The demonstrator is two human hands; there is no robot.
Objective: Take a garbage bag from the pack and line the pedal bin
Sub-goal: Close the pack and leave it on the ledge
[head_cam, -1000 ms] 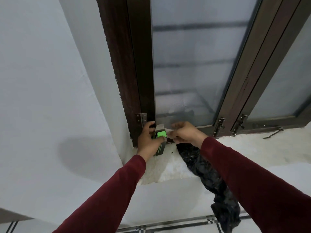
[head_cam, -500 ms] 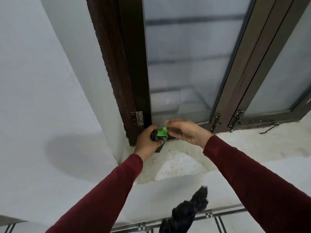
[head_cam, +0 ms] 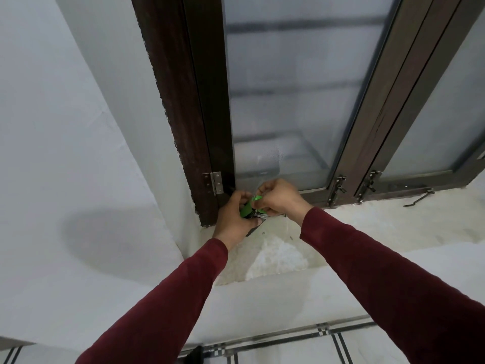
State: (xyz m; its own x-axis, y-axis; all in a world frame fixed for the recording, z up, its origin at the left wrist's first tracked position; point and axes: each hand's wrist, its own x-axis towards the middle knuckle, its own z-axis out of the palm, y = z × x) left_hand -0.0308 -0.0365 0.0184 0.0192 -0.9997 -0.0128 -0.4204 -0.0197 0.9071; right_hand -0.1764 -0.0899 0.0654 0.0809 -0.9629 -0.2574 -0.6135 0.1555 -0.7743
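The pack is mostly hidden between two hands on the window sill, at the 12 o'clock end of both red sleeves; only a green strip and a dark lower corner show. The left hand curls its grip round the pack from 9 o'clock. The right hand pinches the pack's green top flap from 2 o'clock; its fingertips are tucked out of sight. A sliver of something black sits at the 6 o'clock edge, cut off, too little to identify. One hinge is on the frame; two latches sit at 3 o'clock from the hands.
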